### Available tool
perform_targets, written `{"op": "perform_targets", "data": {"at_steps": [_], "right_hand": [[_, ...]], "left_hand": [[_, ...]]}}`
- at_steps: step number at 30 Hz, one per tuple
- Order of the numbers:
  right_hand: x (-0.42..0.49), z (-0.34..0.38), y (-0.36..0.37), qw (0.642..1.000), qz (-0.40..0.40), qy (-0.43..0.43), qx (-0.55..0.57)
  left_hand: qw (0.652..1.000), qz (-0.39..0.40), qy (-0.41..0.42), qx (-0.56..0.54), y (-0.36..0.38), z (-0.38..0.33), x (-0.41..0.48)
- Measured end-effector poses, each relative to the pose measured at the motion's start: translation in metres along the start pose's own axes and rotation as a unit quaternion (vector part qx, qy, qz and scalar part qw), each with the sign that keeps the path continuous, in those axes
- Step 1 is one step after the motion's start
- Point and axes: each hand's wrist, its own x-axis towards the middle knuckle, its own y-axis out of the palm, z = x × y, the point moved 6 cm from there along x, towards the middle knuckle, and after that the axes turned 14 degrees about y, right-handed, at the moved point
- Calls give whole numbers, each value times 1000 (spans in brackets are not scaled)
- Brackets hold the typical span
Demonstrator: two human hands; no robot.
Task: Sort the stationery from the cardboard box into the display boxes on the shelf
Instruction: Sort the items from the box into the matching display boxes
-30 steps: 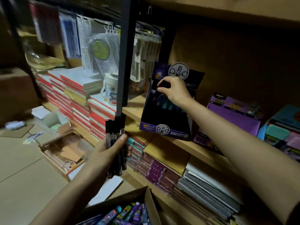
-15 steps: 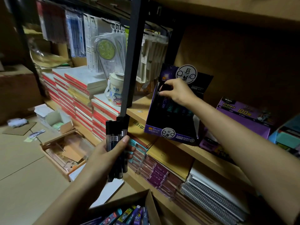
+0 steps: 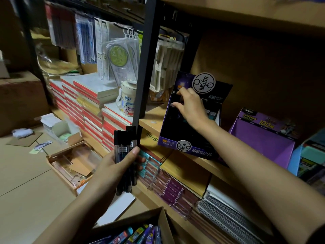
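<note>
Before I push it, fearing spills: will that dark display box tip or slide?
Probably light: the display box looks like thin card. Its tall header could make it tip backward. It sits at the shelf edge, so might slide off.

— What sort of place is this?
— A stationery shop, or its stockroom. Clear hanging packs (image 3: 119, 55), rulers among them, hang from hooks above the wooden shelf (image 3: 152, 119).
— Only that?
— No. Red-spined notebooks (image 3: 91, 106) stand in many equal stacks past the shelf's left end, and spiral notebooks (image 3: 228, 217) lie piled below its front edge. On the shelf a dark display box (image 3: 204, 83) and a purple display box (image 3: 260, 138) stand side by side, both printed.
— And the floor?
— Cardboard sheets (image 3: 26, 182), and an open cardboard box (image 3: 131, 219) of coloured packets.
</note>
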Motion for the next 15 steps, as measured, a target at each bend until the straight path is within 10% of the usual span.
{"op": "perform_targets", "data": {"at_steps": [7,10,15], "right_hand": [[-60,22,-7,984,121,21,131],[-108,42,6,888,326,69,316],[-137,51,5,829,358,97,419]], "left_hand": [[999,31,-14,25,15,-17,-15],[999,42,1,34,23,-26,-20],[998,47,4,36,29,-28,-22]]}}
